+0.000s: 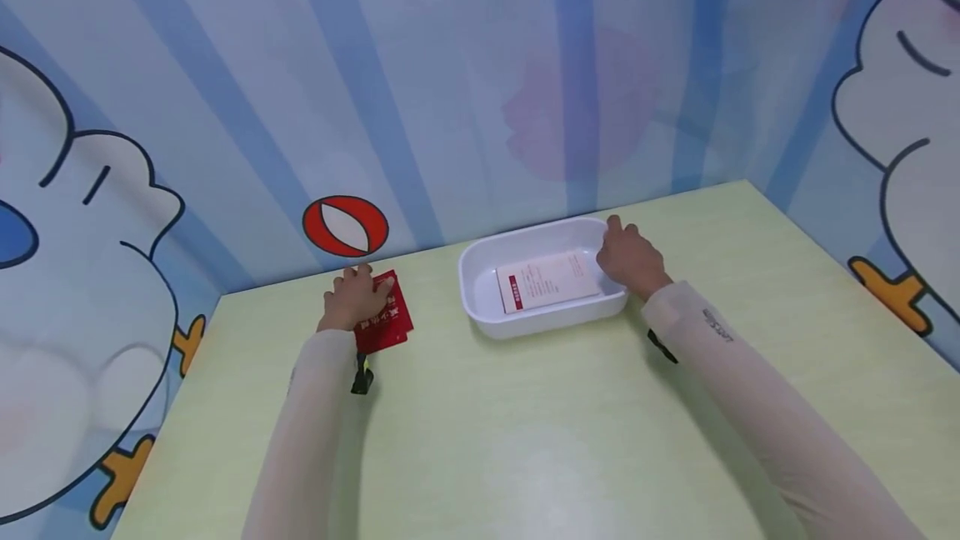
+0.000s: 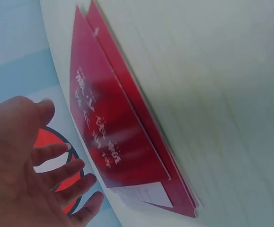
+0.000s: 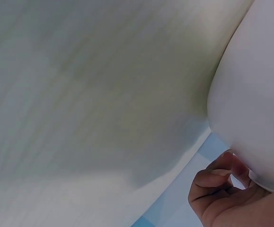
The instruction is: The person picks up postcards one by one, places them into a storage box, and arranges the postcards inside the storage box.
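Observation:
My left hand (image 1: 354, 300) hovers over a small stack of red cards (image 1: 390, 325) lying on the table at the left. In the left wrist view the fingers (image 2: 63, 187) are spread and loosely bent, apart from the red cards (image 2: 99, 109), which carry white characters; a white slip shows at one end of the stack. At the right, my right hand (image 1: 632, 259) grips the rim of a white rectangular tray (image 1: 542, 327). The right wrist view has its fingers (image 3: 217, 182) curled at the tray's edge. Inside the tray lies a white card (image 1: 551, 280) with a red band and printed text.
The pale green table (image 1: 510, 423) ends at the back against a blue striped wall (image 1: 472, 107) with cartoon birds and a red and white ball (image 1: 318, 226) drawn on it. The tray stands close to that wall. Another printed wall panel rises along the right side.

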Action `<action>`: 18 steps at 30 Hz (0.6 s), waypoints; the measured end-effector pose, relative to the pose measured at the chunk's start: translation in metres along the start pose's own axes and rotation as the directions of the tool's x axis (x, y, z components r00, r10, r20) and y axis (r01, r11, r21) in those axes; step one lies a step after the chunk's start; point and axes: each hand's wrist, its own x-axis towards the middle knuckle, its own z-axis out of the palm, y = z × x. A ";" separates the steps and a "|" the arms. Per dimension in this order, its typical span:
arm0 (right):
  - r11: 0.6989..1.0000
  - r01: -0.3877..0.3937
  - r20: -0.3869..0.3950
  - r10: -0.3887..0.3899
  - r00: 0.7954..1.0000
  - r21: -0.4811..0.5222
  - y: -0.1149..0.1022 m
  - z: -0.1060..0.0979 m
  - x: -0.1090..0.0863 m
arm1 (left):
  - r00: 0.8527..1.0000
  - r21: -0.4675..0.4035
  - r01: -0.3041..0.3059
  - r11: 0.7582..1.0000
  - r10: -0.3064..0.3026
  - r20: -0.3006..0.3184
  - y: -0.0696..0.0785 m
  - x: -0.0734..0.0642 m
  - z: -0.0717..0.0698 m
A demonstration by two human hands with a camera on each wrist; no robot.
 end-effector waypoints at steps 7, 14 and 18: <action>1.000 0.011 -0.007 -0.011 1.000 0.010 -0.002 0.000 0.001 | 0.999 0.027 -0.004 1.000 0.003 0.041 0.000 -0.003 -0.002; 1.000 0.019 -0.016 -0.019 1.000 0.015 -0.001 0.000 -0.001 | 0.996 0.072 -0.002 0.997 -0.004 0.084 0.004 -0.003 -0.003; 1.000 0.023 -0.016 -0.023 1.000 0.015 0.000 0.000 0.000 | 0.997 0.085 -0.002 0.996 -0.005 0.073 0.000 -0.003 -0.002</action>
